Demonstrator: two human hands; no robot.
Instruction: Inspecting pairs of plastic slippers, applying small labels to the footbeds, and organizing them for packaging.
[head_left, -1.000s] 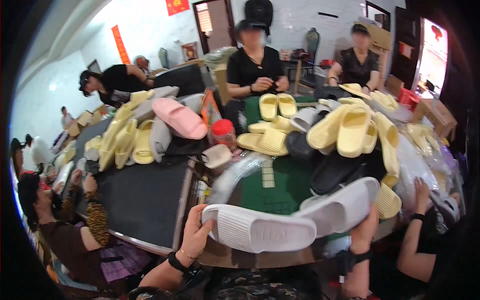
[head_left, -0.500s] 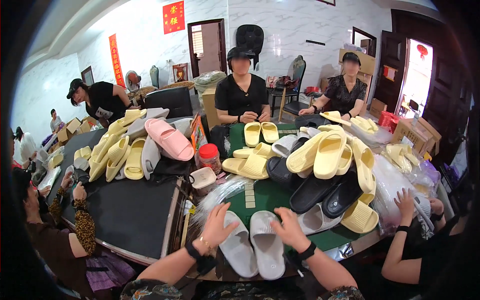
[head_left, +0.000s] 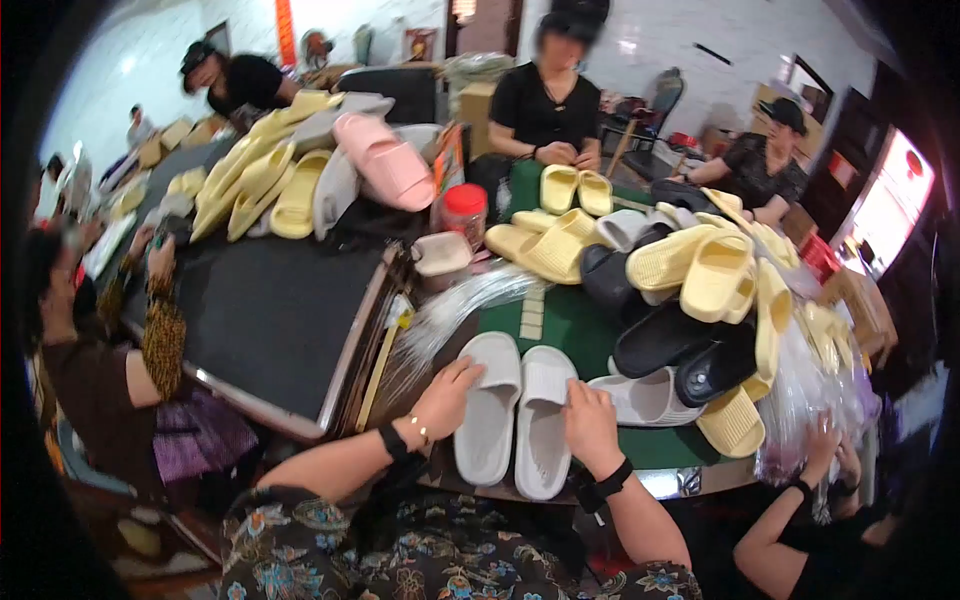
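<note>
Two pale grey slide slippers stand side by side at the front edge of the green table, toes pointing away from me. My left hand [head_left: 442, 405] grips the outer side of the left grey slipper [head_left: 486, 440], its fingertips at the strap. On the other side my right hand [head_left: 592, 425] is closed at the strap edge of the right grey slipper [head_left: 543, 455]; its thumb and fingers are partly hidden. Beside my right hand lies another grey slipper [head_left: 645, 398], tipped on its side under the heap.
A heap of yellow slippers [head_left: 718, 280] and black slippers [head_left: 660, 345] covers the right side. Clear plastic strips [head_left: 465, 310], a white tub [head_left: 442, 256] and a red-lidded jar [head_left: 464, 210] stand left of centre. A co-worker's hands [head_left: 822, 445] hold plastic bags at the right.
My open hands have closed onto the two grey slippers' sides. The view has tilted down and shifted. A co-worker across the table has turned their head.
</note>
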